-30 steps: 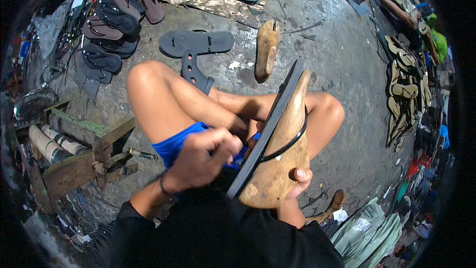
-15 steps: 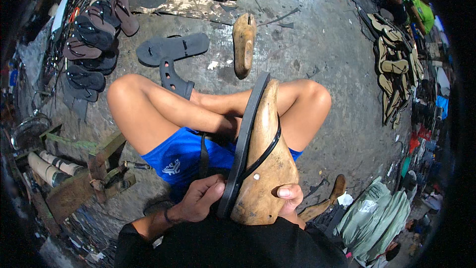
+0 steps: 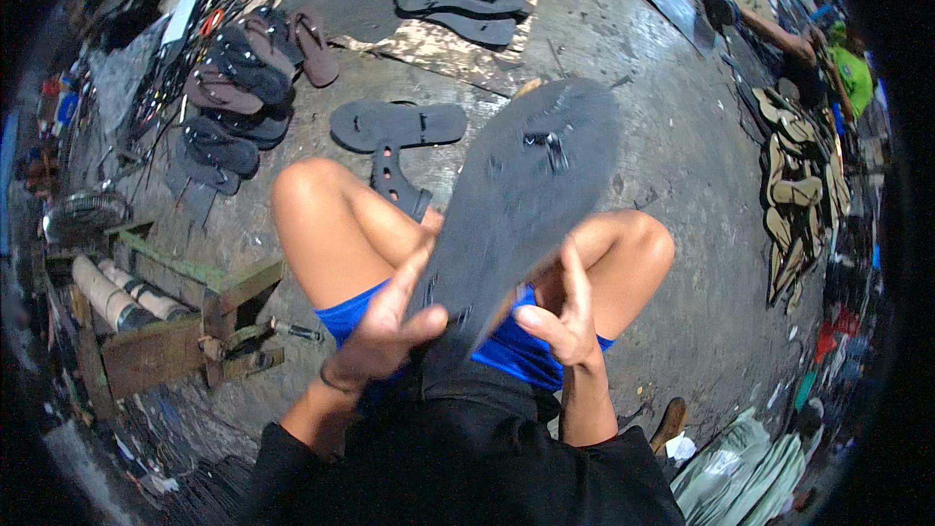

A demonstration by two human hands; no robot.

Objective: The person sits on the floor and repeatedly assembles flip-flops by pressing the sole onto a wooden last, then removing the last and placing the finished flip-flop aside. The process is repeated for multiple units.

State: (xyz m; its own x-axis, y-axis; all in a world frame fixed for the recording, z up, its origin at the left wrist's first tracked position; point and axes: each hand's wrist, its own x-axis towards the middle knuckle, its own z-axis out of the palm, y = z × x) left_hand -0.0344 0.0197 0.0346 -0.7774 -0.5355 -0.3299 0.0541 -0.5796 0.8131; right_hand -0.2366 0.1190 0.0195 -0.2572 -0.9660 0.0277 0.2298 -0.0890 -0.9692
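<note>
A dark flip-flop (image 3: 531, 170) is tilted up before me with its underside toward the view, strap plugs showing through the sole. Behind it, a sliver of the wooden shoe last (image 3: 527, 89) shows past the toe; the rest is hidden. My left hand (image 3: 385, 336) grips the heel end, thumb on the underside and fingers along the left edge. On the other side, my right hand (image 3: 568, 317) holds the flip-flop and last at the right edge, thumb and forefinger spread; its other fingers are partly hidden.
Dark and brown flip-flops (image 3: 234, 88) pile at far left. A grey flip-flop (image 3: 390, 125) lies beyond my knees. Sole pieces (image 3: 463, 5) are stacked at the back; tan flip-flops (image 3: 784, 195) heap at right, near another person's arm (image 3: 769, 29). A wooden stand (image 3: 161, 360) is at left.
The flip-flop and last have turned from side-on to underside-up and tilted. My right hand has shifted from the last's heel to the right edge. The view has swung left.
</note>
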